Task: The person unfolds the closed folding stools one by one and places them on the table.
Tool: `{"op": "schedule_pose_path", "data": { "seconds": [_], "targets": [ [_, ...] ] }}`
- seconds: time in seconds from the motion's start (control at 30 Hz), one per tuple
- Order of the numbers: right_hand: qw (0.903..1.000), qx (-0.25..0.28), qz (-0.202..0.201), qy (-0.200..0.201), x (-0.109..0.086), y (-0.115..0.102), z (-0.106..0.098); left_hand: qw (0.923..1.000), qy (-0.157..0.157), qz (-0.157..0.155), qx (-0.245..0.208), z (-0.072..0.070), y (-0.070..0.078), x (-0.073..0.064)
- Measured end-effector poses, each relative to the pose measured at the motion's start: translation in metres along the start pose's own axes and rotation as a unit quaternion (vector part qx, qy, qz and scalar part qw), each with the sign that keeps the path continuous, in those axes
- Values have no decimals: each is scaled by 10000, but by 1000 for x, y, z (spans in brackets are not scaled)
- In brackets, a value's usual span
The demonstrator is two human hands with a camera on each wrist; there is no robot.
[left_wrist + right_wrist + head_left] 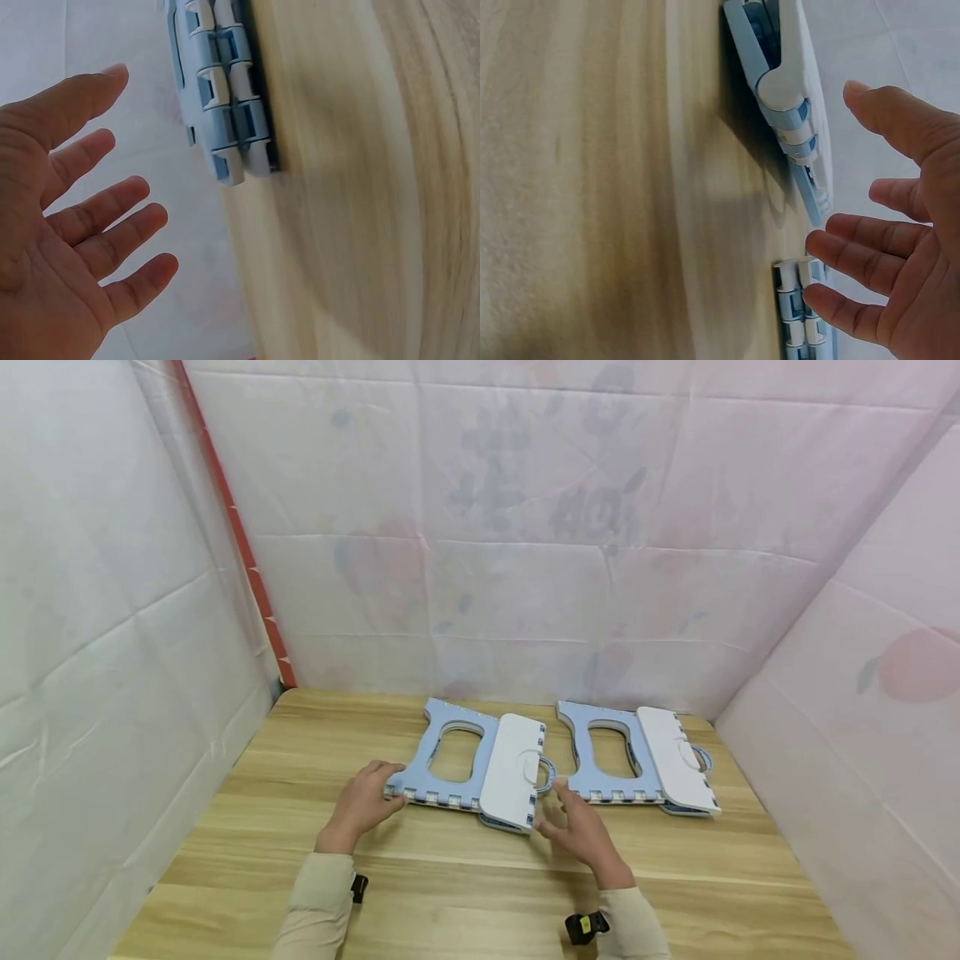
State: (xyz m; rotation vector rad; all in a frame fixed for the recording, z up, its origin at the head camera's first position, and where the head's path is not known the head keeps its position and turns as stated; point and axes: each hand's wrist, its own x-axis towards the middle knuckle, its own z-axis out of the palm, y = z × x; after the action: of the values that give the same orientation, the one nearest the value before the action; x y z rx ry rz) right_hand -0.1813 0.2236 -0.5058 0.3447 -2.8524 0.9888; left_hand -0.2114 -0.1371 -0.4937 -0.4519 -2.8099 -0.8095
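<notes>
Two folded step stools, light blue with white tops, lie flat side by side on a wooden table. The left folding stool point(489, 760) has my left hand point(365, 799) at its lower left corner and my right hand point(581, 828) by its white top's right edge, near the small loop handle point(547, 774). In the left wrist view, my left hand's fingers are spread, apart from the stool's hinged edge point(220, 97). The right wrist view has my right hand's fingers loosely extended beside the white top point(810, 97), holding nothing.
The second folding stool point(603, 747) lies to the right, close behind my right hand, its handle pointing right. White printed sheets point(510, 593) stand behind the table point(465, 893) and at both sides. A red strip point(240, 531) runs down the back left corner.
</notes>
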Motion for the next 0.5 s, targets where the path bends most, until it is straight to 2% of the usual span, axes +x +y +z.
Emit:
{"op": "schedule_pose_path", "data": {
  "seconds": [0.5],
  "targets": [
    [9970, 678, 301, -240, 4, 2, 16, 9995, -65, -98, -288, 15, -6, 8]
  ]
}}
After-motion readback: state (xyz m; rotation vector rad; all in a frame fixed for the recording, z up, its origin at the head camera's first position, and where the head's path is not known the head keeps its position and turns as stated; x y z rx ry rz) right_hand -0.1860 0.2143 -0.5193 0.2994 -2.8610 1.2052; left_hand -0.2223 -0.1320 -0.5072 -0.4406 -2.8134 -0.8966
